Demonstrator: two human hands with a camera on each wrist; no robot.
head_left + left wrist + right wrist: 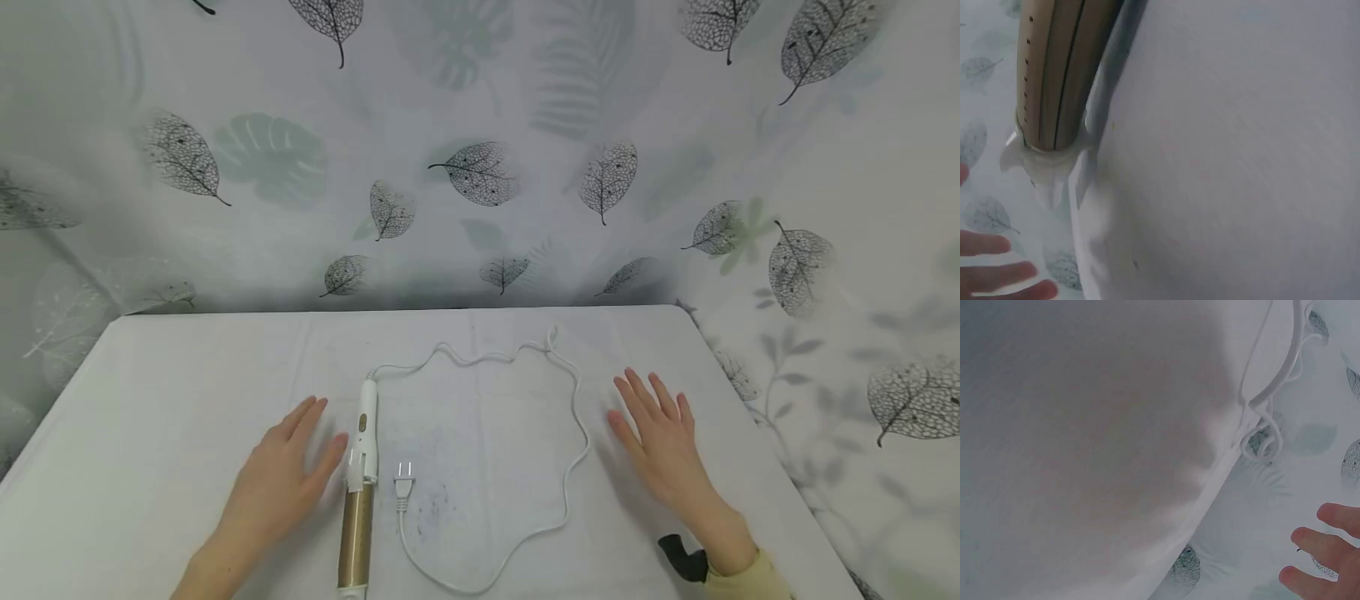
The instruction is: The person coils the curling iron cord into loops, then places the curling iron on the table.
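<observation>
A curling iron with a white handle and gold barrel lies lengthwise on the white-covered table. Its white cord loops out to the right and comes back to a two-pin plug lying beside the barrel. My left hand rests flat on the cloth just left of the iron, fingers straight, thumb close to the handle. My right hand lies flat and spread, just right of the cord loop. The left wrist view shows the gold barrel and my fingertips. The right wrist view shows the cord and fingertips.
A leaf-patterned curtain hangs behind the table and down its right side. The table's far edge runs straight across; its right edge slants toward me. A black wrist strap sits on my right forearm.
</observation>
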